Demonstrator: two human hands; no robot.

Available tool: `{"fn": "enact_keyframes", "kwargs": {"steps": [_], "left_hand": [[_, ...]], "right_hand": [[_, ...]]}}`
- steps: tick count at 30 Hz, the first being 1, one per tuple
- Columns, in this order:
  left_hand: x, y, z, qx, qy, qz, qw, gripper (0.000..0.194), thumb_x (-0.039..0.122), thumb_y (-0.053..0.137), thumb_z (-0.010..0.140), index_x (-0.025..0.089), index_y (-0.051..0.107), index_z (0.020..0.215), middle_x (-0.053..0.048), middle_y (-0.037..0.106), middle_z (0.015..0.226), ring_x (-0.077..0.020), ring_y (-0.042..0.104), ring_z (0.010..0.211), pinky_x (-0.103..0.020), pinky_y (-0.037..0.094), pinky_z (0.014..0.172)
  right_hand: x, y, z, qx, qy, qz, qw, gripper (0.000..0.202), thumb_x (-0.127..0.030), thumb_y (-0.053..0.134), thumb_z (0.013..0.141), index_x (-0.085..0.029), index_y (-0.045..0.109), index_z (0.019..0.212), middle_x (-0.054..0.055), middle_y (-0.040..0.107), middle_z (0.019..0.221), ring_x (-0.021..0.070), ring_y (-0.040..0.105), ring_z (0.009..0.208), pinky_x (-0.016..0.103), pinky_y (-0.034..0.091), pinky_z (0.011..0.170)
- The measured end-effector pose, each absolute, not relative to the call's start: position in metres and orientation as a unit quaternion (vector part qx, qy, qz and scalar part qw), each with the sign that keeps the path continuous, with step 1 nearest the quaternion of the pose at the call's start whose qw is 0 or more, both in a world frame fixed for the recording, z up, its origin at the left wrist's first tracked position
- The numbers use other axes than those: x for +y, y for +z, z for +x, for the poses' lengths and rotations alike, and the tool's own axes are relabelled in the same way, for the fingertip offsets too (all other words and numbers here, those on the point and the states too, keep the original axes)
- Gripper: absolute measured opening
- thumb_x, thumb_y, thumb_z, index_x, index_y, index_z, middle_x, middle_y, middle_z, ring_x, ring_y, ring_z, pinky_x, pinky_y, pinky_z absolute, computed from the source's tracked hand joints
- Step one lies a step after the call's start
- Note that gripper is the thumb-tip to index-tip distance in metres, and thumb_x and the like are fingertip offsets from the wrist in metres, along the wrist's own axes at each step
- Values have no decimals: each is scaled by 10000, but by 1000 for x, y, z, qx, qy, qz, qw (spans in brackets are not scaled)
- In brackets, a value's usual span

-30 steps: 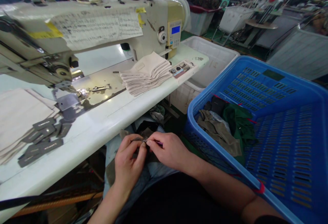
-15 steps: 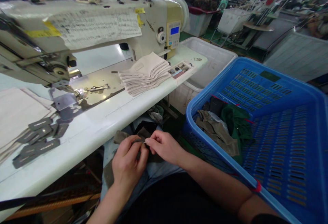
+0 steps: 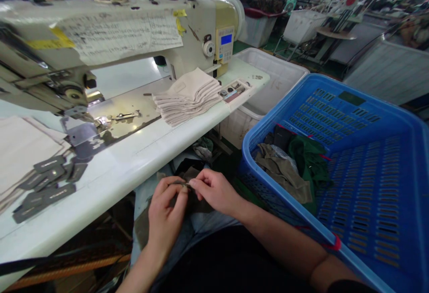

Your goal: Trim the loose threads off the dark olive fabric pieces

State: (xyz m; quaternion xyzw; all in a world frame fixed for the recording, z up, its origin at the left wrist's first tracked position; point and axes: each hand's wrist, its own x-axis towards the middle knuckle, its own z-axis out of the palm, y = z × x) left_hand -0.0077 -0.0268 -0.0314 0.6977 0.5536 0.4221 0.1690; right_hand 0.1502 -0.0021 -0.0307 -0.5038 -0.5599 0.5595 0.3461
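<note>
Over my lap, just below the table edge, both hands meet at a piece of dark olive cloth (image 3: 201,207). My left hand (image 3: 167,215) is closed on a folded edge of it, thumb and fingers pinching. Close beside, my right hand (image 3: 216,192) is pinched at the same edge; what lies between its fingertips is too small and hidden to make out. The sewing machine (image 3: 134,38) stands on the white table (image 3: 147,145) ahead of my hands. Grey labels (image 3: 47,186) with light lettering are heaped on the table at the left.
A stack of cream fabric pieces (image 3: 191,96) lies on the table's right half, and more cream cloth (image 3: 27,150) at the left. To my right stands a blue slotted basket (image 3: 365,186) holding green and brown cloth (image 3: 284,170). Behind it is a white bin (image 3: 268,67).
The fingers of my left hand have shifted and straightened slightly along the cloth edge. A thin light glint between the hands has become less visible. My right hand stays nearly in place.
</note>
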Motion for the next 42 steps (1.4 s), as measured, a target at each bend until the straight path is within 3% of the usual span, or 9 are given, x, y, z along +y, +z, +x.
{"fn": "enact_keyframes", "kwargs": {"steps": [3,5,9,17,25,28,31,35,42], "left_hand": [[-28,-26,-8,565,427,670,222,220,252,571,896,219,665,699,-33,657,890,-182,646,832,-297,523,760],[-29,-24,-8,561,428,671,229,225,261,582,894,218,662,687,-35,653,904,-182,644,857,-296,517,790],[-31,-26,-7,554,421,681,228,225,262,595,883,215,658,672,-43,656,929,-187,647,883,-297,510,813],[-29,-24,-6,565,411,649,300,233,259,603,846,218,648,620,-35,653,914,-188,635,868,-293,495,797],[-26,-37,-9,533,465,509,489,254,281,567,849,218,699,642,-31,610,984,-185,599,888,-279,473,750],[-26,-36,-12,557,448,562,416,241,294,586,854,225,707,657,-29,615,942,-190,597,889,-288,470,779],[-27,-32,-15,587,429,616,302,223,308,597,869,232,712,694,-28,624,917,-195,599,897,-300,467,794],[-27,-30,-15,595,420,643,238,221,308,578,885,229,703,721,-34,631,924,-199,604,896,-316,477,798],[-28,-29,-13,592,411,653,232,236,329,573,890,221,682,712,-43,626,927,-202,608,889,-329,484,789]], "right_hand": [[2,-26,155,-575,511,-515,379,239,-403,681,883,-176,669,958,15,666,872,146,627,787,256,488,710],[5,-24,157,-614,477,-496,386,272,-343,754,822,-187,692,1037,38,658,1035,163,631,923,265,491,789],[8,-23,157,-655,504,-432,362,31,-190,675,861,-182,689,835,-1,632,864,136,607,826,247,466,745],[-1,-27,152,-719,398,-469,323,61,-155,608,827,-193,563,808,-3,560,828,140,524,727,269,408,679],[5,-36,146,-471,679,-438,354,91,-250,530,874,-195,527,802,-50,497,696,106,459,607,226,387,583],[4,-34,150,-519,623,-466,355,112,-292,568,884,-189,566,839,-20,569,776,132,534,711,252,423,670],[-3,-26,157,-591,519,-500,362,191,-379,558,943,-198,568,1004,14,630,914,162,590,833,290,438,771],[-12,-19,161,-643,522,-466,311,168,-340,406,1028,-213,513,1002,-9,601,786,151,577,720,283,430,705],[-9,-26,156,-620,554,-482,278,135,-317,477,995,-223,491,899,-36,589,662,139,569,638,258,415,642]]}}
